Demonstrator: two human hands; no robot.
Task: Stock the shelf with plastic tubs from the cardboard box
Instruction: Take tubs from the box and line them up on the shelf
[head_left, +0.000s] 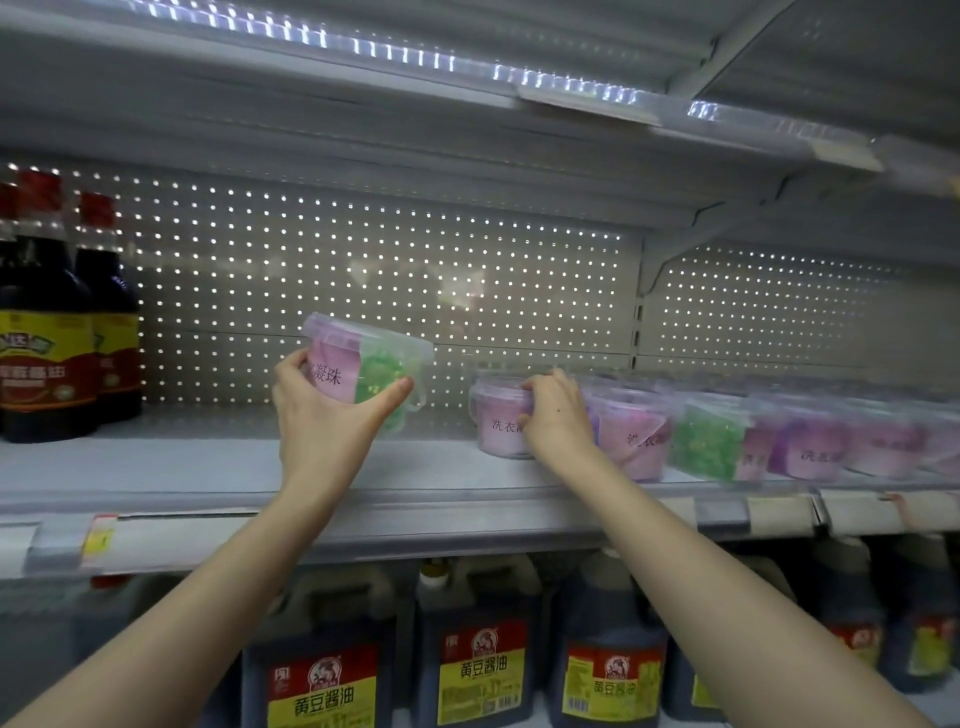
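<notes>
My left hand (322, 410) holds a clear plastic tub (371, 364) with a pink label and green beads, lifted above the shelf (156, 467) and tilted. My right hand (556, 415) grips a pink tub (498, 415) that stands on the shelf at the left end of a row. Several more tubs (711, 436), pink, purple and green, line up to the right of it. The cardboard box is out of view.
Two dark soy sauce bottles (52, 332) stand at the shelf's left end. A perforated back panel (363, 291) closes the rear. Another shelf hangs overhead. Large soy sauce jugs (483, 654) fill the shelf below. Price tags run along the front rail (98, 540).
</notes>
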